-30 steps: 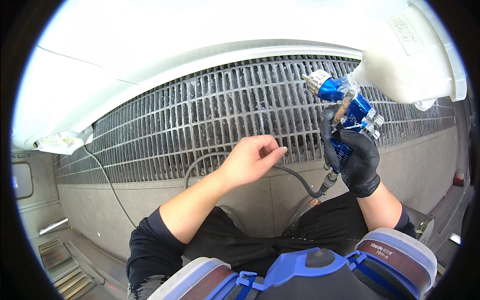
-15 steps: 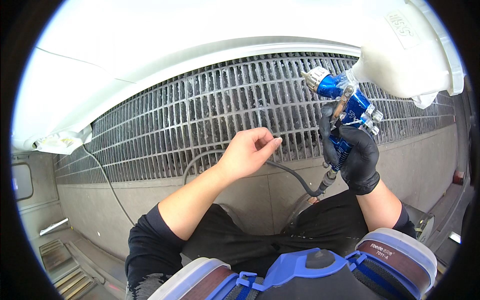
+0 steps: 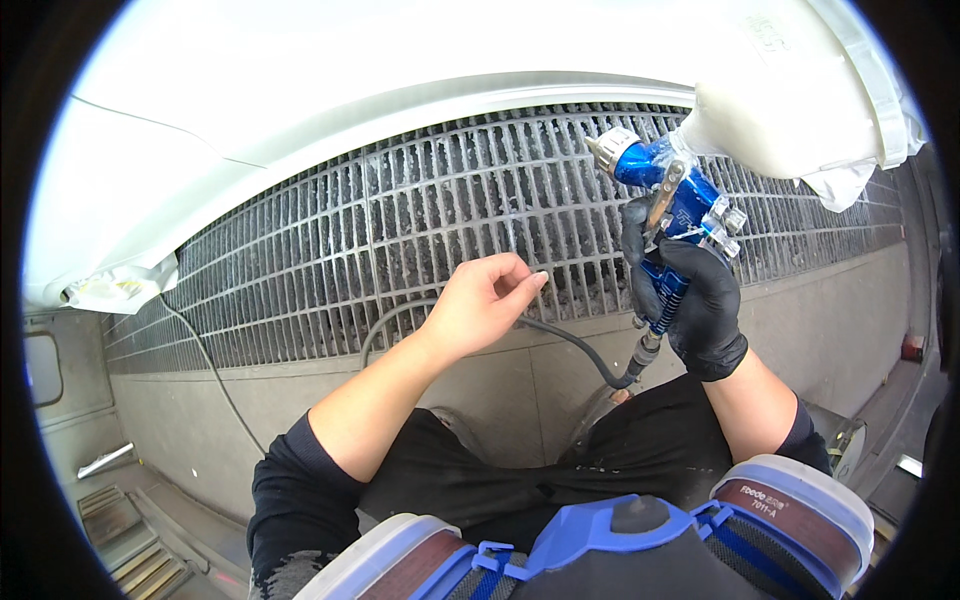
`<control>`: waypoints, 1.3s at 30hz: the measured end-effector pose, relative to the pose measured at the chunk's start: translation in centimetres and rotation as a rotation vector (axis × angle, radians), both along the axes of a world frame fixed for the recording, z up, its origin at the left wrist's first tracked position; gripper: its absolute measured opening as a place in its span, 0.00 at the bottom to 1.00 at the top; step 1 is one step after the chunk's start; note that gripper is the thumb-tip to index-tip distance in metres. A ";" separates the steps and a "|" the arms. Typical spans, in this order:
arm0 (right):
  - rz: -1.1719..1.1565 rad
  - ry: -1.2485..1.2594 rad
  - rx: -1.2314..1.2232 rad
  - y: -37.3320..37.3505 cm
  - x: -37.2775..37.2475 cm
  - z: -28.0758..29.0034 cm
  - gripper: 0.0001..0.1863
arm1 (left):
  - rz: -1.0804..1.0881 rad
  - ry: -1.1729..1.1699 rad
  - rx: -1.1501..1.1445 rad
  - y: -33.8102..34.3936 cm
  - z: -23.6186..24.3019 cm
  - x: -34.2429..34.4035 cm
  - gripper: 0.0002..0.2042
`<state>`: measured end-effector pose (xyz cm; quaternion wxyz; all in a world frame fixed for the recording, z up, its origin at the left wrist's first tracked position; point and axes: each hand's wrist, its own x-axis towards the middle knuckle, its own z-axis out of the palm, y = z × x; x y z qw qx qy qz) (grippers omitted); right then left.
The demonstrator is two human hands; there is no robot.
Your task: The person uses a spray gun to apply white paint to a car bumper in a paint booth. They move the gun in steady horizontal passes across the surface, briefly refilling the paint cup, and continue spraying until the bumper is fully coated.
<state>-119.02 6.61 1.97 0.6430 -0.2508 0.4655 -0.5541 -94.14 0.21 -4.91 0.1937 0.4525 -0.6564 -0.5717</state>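
Observation:
My right hand (image 3: 706, 305), in a black glove, is wrapped round the handle of a blue spray gun (image 3: 632, 160). The gun's silver nozzle points up and left, and its knobs stand out on the right. A large whitish paint cup (image 3: 785, 100) is fixed on top of the gun, tilted to the right. From the handle's lower end runs a dark air hose (image 3: 572, 342), which passes behind my left hand (image 3: 485, 300). That hand is bare, its fingers curled and the thumb near the index finger. Nothing shows between them.
A large glossy white panel (image 3: 330, 50) curves across the far side. Below it lies a metal floor grating (image 3: 300, 240) with dark gaps. A thin cable (image 3: 215, 365) trails over the floor at left. The respirator (image 3: 600, 530) I wear fills the lower edge.
The spray gun and my right hand have shifted slightly left and up. My left hand has drifted a little left, keeping the same curled shape.

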 end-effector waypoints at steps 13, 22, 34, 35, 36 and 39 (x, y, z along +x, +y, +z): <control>-0.017 0.065 -0.111 -0.4 1.0 0.0 0.09 | -0.001 0.058 -0.010 0.5 -0.2 0.4 0.12; 0.165 0.261 0.193 -1.4 2.2 1.1 0.14 | -0.007 -0.042 -0.016 0.4 -0.6 0.4 0.14; 0.329 0.316 -0.011 -1.5 4.6 -1.3 0.22 | 0.011 0.016 0.045 0.5 -1.1 0.5 0.12; 0.314 0.283 -0.029 -1.4 4.7 -1.5 0.22 | 0.014 0.029 0.054 0.5 -1.1 0.5 0.12; 0.297 0.265 -0.026 -1.3 4.7 -1.6 0.22 | 0.021 0.006 0.076 0.5 -1.0 0.5 0.12; 0.292 0.348 0.006 -1.3 4.0 -1.7 0.21 | 0.010 -0.011 0.045 0.5 -0.9 0.4 0.12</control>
